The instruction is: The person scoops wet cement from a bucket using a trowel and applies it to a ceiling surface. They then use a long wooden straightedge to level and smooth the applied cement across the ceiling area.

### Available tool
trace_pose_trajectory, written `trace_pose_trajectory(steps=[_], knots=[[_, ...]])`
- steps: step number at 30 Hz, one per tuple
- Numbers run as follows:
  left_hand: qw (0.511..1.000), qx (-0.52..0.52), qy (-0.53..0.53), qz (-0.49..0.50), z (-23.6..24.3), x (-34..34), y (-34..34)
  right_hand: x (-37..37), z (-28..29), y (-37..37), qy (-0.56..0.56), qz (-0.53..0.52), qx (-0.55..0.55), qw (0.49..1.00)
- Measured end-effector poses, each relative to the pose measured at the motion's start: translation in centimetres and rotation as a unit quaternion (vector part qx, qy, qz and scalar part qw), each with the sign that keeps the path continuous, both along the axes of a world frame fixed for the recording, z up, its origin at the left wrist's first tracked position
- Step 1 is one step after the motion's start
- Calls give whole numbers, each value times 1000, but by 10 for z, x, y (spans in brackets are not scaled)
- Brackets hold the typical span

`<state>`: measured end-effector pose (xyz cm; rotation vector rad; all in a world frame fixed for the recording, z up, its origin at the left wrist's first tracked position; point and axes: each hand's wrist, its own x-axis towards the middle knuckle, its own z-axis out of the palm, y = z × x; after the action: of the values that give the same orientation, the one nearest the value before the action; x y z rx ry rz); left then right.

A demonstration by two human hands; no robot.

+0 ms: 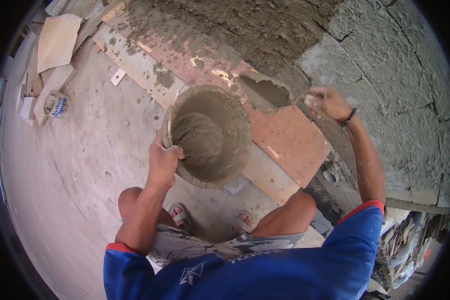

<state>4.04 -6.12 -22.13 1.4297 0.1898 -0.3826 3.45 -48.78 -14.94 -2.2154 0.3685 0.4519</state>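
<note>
My left hand [165,157] grips the near left rim of a round bucket [240,120], its thumb hooked inside. Grey wet mortar [200,132] lies in the bucket and coats its inner wall. To the right, my right hand [330,102] is closed around a tool with a pale handle [310,100]; its working end is too smeared with mortar to make out. Just left of that hand, a mortar-crusted, shallow trough-like piece [267,92] rests over the reddish board [290,140]. Whether it joins the tool, I cannot tell.
Fresh dark mortar [250,30] covers the surface ahead, meeting rough grey blockwork [380,100] at right. A spattered plank [135,65] runs beside the reddish board. A small white tub [58,105] and offcuts [57,42] lie at left. Stacked sheets [405,245] sit at lower right.
</note>
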Motion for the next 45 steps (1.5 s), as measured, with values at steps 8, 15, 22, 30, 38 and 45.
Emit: trace_pose_trajectory(steps=[8,15,22,30,38,45], knots=[[1000,-6,-4,-4,-1,-5,6,-2,109,-4,-207,4,-418,885],[997,-62,-33,-42,2,-2,-18,-42,12,99,-206,358,-292,863],[979,90,-155,-94,-7,0,-36,-28,-43,182,-184,322,-557,743],[961,134,-206,-126,-16,1,-44,-59,-107,138,-63,275,-233,931],[983,69,-143,-93,-10,11,-39,-64,-126,153,-140,131,-89,977],[995,-30,-70,-64,0,15,-29,-52,-89,124,-175,162,-204,950]])
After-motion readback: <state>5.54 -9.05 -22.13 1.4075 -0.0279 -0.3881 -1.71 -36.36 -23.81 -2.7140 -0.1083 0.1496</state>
